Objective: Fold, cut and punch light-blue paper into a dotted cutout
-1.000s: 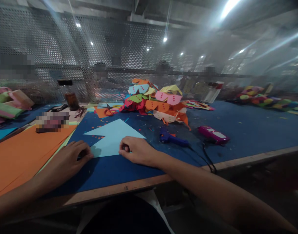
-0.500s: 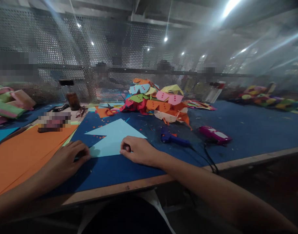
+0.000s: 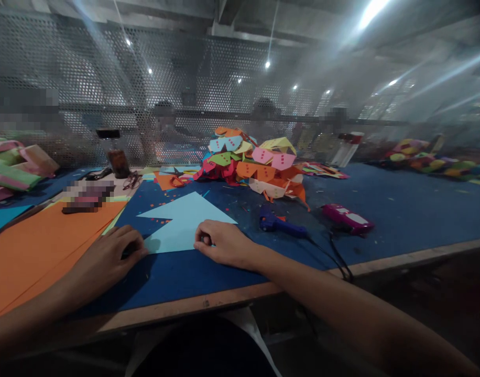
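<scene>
A light blue sheet of paper (image 3: 177, 233), with a pointed top and a notch in its left side, lies on the blue table. At its lower left corner is my left hand (image 3: 122, 248), fingers curled and thumb tip touching the paper's edge. My right hand (image 3: 220, 242) rests over the sheet's lower right part, its fingers bent in and the thumb against the index finger at the paper's edge. Both hands hold the sheet near its front edge. The paper under my right palm is hidden.
Orange sheets (image 3: 47, 246) lie at left under a blurred-out object. Ahead are scissors (image 3: 177, 180), a pile of folded paper shapes (image 3: 259, 167) and a jar (image 3: 117, 157). A blue glue gun (image 3: 281, 225) with its cord and a magenta packet (image 3: 348, 218) lie right.
Almost nothing differs. Both hands and the light blue paper keep their places; the whole view has shifted very slightly.
</scene>
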Demonstrator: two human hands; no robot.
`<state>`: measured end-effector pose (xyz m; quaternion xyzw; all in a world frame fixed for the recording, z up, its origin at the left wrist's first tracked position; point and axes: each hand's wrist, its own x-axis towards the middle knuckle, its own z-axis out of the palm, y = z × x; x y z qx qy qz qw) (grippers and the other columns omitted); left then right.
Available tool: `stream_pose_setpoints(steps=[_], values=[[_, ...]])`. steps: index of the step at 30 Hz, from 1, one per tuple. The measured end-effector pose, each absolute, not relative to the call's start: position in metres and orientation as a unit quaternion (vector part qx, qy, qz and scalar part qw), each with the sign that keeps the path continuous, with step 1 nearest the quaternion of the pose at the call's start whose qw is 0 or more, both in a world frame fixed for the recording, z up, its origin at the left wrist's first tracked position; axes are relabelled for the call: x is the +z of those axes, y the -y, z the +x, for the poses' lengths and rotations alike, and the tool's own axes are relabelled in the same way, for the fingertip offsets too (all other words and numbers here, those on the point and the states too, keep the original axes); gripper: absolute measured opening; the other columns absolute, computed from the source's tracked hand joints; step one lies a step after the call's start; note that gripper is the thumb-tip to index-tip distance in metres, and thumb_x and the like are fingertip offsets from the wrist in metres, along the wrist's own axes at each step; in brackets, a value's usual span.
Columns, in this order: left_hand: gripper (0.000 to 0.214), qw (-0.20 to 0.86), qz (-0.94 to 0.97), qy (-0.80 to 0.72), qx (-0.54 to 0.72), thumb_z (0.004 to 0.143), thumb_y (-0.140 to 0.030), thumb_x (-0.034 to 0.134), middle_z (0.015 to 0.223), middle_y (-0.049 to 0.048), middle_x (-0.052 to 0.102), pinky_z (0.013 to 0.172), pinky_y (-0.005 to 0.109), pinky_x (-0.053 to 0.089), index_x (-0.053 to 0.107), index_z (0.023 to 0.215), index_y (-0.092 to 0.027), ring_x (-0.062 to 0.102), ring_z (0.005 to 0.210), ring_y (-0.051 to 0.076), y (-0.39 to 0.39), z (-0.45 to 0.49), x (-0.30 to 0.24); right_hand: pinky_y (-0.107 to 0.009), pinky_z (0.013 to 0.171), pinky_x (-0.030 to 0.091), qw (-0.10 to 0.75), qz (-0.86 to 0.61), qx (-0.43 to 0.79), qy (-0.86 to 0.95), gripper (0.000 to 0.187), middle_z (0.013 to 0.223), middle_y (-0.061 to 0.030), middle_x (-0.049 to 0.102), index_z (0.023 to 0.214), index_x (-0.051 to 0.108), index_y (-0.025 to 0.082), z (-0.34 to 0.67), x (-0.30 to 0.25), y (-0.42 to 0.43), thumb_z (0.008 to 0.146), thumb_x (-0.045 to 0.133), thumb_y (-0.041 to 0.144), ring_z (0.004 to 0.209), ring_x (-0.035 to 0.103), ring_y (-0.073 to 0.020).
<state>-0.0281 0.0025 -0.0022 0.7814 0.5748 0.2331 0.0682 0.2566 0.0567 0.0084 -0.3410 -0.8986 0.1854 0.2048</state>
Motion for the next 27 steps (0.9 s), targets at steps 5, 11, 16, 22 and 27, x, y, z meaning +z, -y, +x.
stream_pose_setpoints(steps=[5, 11, 16, 22, 27], values=[[0.031, 0.066, 0.782, -0.575, 0.230, 0.088, -0.050, 0.055, 0.082, 0.0057, 0.065, 0.073, 0.037, 0.043, 0.063, 0.074, -0.024, 0.060, 0.081, 0.027, -0.004, -0.030, -0.002, -0.023, 0.065, 0.035, 0.209, -0.341, 0.184, 0.898, 0.003, 0.081, 0.0014, 0.061, 0.089, 0.064, 0.017, 0.256, 0.009, -0.056, 0.088, 0.065, 0.020, 0.069, 0.052, -0.0102], [0.030, 0.043, 0.775, -0.593, 0.216, 0.087, -0.049, 0.057, 0.082, 0.0052, 0.064, 0.074, 0.038, 0.042, 0.062, 0.073, -0.024, 0.058, 0.084, 0.028, -0.004, -0.030, -0.002, -0.023, 0.066, 0.034, 0.205, -0.341, 0.178, 0.900, 0.004, 0.082, 0.0016, 0.061, 0.090, 0.064, 0.017, 0.256, 0.008, -0.057, 0.088, 0.065, 0.020, 0.070, 0.052, -0.0103], [0.029, 0.027, 0.779, -0.591, 0.208, 0.086, -0.050, 0.055, 0.082, 0.0049, 0.065, 0.076, 0.039, 0.043, 0.061, 0.073, -0.024, 0.058, 0.085, 0.028, -0.006, -0.034, -0.004, -0.023, 0.066, 0.034, 0.206, -0.343, 0.178, 0.899, 0.003, 0.082, 0.0012, 0.062, 0.089, 0.064, 0.017, 0.256, 0.007, -0.057, 0.088, 0.065, 0.021, 0.070, 0.052, -0.0105], [0.027, 0.032, 0.789, -0.581, 0.198, 0.088, -0.046, 0.050, 0.085, 0.0059, 0.066, 0.076, 0.039, 0.043, 0.061, 0.077, -0.024, 0.057, 0.086, 0.028, -0.008, -0.038, -0.005, -0.023, 0.066, 0.035, 0.204, -0.341, 0.182, 0.899, 0.003, 0.083, 0.0007, 0.062, 0.089, 0.064, 0.017, 0.256, 0.008, -0.056, 0.088, 0.065, 0.020, 0.070, 0.052, -0.0108], [0.028, 0.045, 0.789, -0.578, 0.203, 0.089, -0.049, 0.050, 0.087, 0.0062, 0.067, 0.075, 0.038, 0.044, 0.061, 0.079, -0.025, 0.057, 0.087, 0.028, -0.008, -0.041, -0.006, -0.023, 0.066, 0.035, 0.206, -0.339, 0.180, 0.900, 0.003, 0.083, 0.0004, 0.063, 0.090, 0.064, 0.017, 0.256, 0.007, -0.057, 0.089, 0.064, 0.020, 0.070, 0.053, -0.0110]])
